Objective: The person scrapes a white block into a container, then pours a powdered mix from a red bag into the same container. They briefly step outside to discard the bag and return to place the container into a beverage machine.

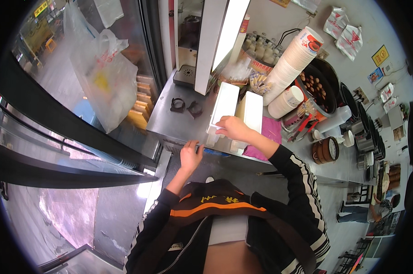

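Two long plastic containers with white lids stand side by side on a steel counter (165,118). On the left one, my right hand (235,128) has its fingers and thumb at the near edge of the white lid (225,102), pinching it. The right container (250,111) is untouched, partly behind my right hand. My left hand (191,156) is in front of the counter's edge, fingers a little apart, with nothing in it. Two dark ring-shaped holders (178,105) lie left of the containers. A pink cloth (269,132) lies to the right.
Behind the containers rise stacked paper cups (292,63), beside a pot of eggs (312,87) and red-handled tongs (304,125). A bamboo steamer (324,150) sits farther right. Plastic bags (107,78) hang at left. A person (377,210) is in the background at right.
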A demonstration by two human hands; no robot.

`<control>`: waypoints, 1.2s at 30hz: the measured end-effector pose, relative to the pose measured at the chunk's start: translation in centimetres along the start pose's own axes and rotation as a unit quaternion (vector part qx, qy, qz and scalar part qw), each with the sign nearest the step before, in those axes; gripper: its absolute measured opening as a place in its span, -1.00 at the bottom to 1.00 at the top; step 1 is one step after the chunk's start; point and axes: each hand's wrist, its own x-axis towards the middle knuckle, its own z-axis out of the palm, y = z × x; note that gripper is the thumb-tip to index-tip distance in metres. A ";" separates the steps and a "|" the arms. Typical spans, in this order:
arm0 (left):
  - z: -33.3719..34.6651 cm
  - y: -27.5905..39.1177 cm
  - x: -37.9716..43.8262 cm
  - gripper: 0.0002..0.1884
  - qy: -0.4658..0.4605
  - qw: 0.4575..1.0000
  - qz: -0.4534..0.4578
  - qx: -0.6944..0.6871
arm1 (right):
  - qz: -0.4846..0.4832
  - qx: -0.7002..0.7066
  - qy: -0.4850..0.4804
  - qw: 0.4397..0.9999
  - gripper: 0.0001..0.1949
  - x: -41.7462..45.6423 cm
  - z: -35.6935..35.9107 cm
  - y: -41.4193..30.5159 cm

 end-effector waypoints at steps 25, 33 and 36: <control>9.4 5.9 5.2 0.11 0.118 0.978 -0.008 -0.170 | -0.043 -0.226 0.205 0.951 -0.54 9.4 -6.8 -2.1; 10.1 4.0 5.4 -0.07 0.134 0.978 -0.068 -0.142 | -0.073 -0.302 0.194 0.930 -0.46 6.8 -7.7 0.3; 10.7 3.4 5.3 -0.10 0.144 0.979 -0.060 -0.135 | -0.118 -0.275 0.201 0.933 -0.36 7.0 -8.5 -0.7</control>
